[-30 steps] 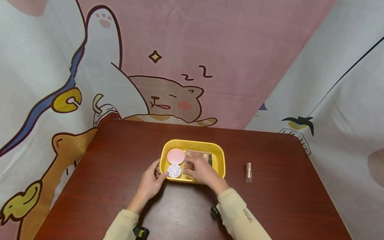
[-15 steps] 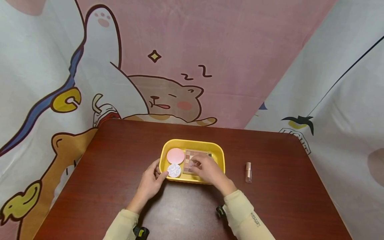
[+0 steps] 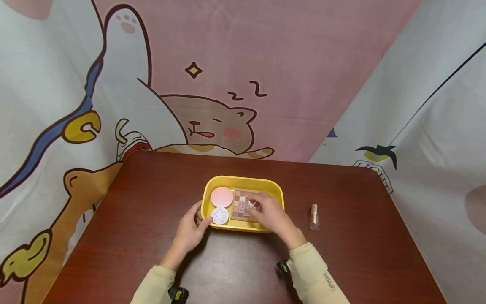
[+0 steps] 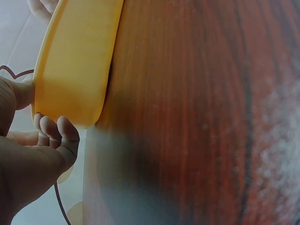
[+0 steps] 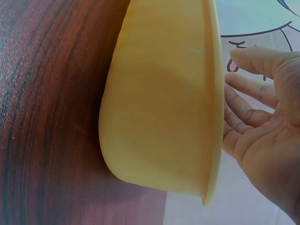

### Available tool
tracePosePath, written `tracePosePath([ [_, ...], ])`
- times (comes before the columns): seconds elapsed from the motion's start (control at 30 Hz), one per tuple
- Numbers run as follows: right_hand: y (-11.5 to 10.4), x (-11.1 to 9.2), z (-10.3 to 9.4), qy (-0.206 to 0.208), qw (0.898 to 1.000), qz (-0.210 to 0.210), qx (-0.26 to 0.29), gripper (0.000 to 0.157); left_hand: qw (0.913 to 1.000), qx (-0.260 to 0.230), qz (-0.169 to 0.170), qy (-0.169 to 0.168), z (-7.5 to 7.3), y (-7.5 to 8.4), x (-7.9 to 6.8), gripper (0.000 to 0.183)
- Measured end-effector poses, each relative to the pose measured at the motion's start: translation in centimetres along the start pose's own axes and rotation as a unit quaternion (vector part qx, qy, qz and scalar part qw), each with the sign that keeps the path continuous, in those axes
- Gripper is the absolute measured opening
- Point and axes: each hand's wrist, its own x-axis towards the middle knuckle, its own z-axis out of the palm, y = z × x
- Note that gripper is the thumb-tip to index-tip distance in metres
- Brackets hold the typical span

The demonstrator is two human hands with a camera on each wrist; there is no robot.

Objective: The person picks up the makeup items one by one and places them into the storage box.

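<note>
A yellow plastic tray (image 3: 246, 183) stands on the table. My left hand (image 3: 190, 229) grips its left end; in the left wrist view the thumb is at the rim and the fingertips (image 4: 68, 129) curl against the outer wall. Inside, a round pink compact (image 3: 222, 197) lies behind a smaller white case with a star (image 3: 220, 215). To their right lies a flat eyeshadow palette (image 3: 239, 204). My right hand (image 3: 268, 212) hovers over the palette's right part, hiding it. In the right wrist view its fingers are loosely bent, thumb apart, with nothing between them.
A lipstick (image 3: 314, 217) with a clear end stands or lies on the brown table (image 3: 353, 236), right of the tray; which, I cannot tell. Printed cartoon curtains (image 3: 296, 76) hang behind the table and at its sides.
My right hand has drawn back to the right, uncovering more of the palette and covering the black stick seen beside it earlier. My left hand keeps its grip on the tray.
</note>
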Motion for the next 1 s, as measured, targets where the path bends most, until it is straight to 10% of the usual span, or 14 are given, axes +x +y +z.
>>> tracePosePath([
  [1.0, 2.7, -2.4, -2.9, 0.122, 0.992, -0.010, 0.021, 0.022, 0.9997, 0.012, -0.018, -0.007, 0.0, 0.1, 0.1, 0.055],
])
